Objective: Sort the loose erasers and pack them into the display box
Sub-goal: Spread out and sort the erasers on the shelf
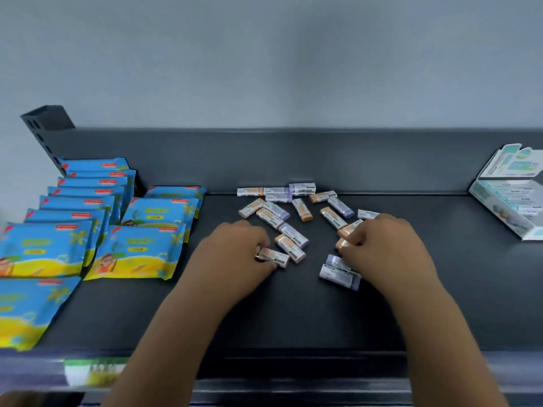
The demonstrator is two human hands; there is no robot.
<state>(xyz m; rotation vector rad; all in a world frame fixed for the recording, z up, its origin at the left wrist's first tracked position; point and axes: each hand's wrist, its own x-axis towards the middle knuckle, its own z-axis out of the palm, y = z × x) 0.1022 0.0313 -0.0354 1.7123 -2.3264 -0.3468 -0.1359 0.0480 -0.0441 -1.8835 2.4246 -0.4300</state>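
The left hand (235, 251) rests on the dark shelf (293, 318) with its fingers curled round one end of a peach eraser (273, 257). The right hand (382, 245) has its fingers curled, pinching a second peach eraser (344, 243) just beyond two purple erasers (338, 273). The remaining loose erasers (289, 214), peach and purple, lie scattered between and beyond the hands; the display box (509, 221) stands open at the shelf's right end, well apart from them, and blue packets (141, 248) are stacked at the left.
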